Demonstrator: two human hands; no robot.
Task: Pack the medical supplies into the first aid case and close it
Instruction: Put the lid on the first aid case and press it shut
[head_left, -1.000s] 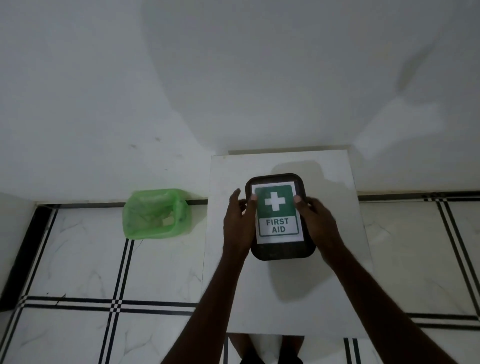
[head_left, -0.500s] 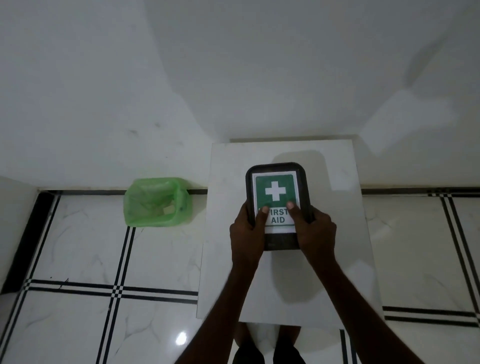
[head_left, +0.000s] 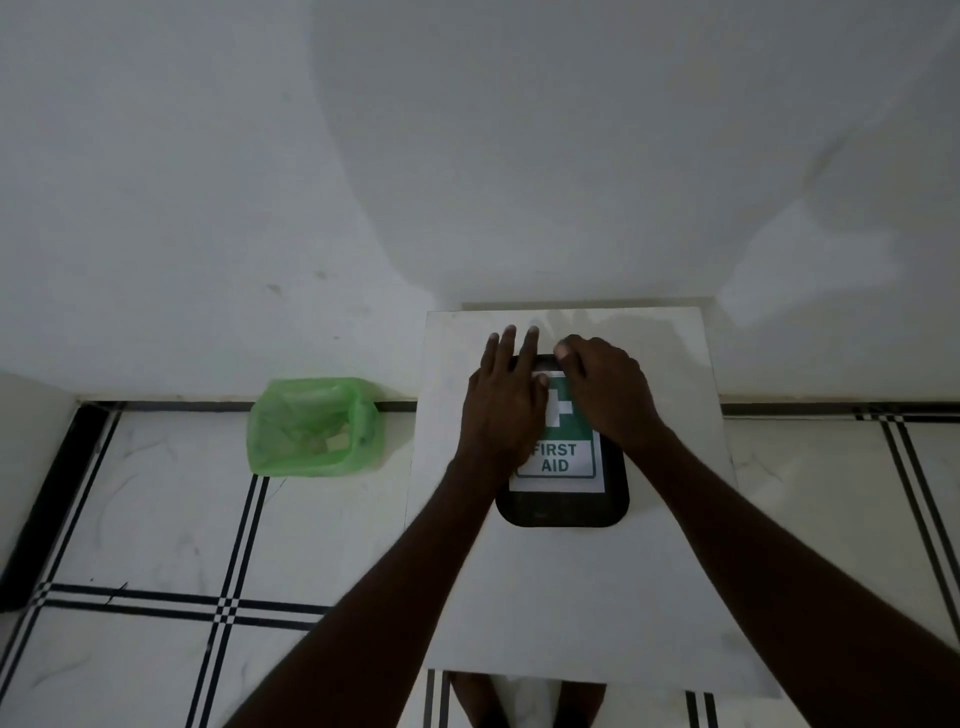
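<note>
- Item: first aid case (head_left: 563, 499), dark, flat, with rounded corners; lay closed on the white table (head_left: 571, 597), towards its far half and close to the wall.
- Label: white sheet with a green panel, a white cross and the words "FIRST AID"; upper part was covered by the hands.
- Left hand (head_left: 501, 410): lay flat on the case's left side, fingers spread apart and reaching past the far edge; not clamped on anything.
- Right hand (head_left: 608, 389): rested on the far right part of the lid, fingers curled together at the top edge; whether they pinched a zip pull or catch could not be told in the dim light.
- Step in hand, as judged: securing the closure along the far edge. Advised: the left palm to pin the case flat while the right works the fastener steadily round the corner, keeping the lid aligned.
- Supplies: none lay loose on the table, so packing appeared complete.
- Nearby: green bag (head_left: 317, 428) on the tiled floor, well apart from the case.
</note>
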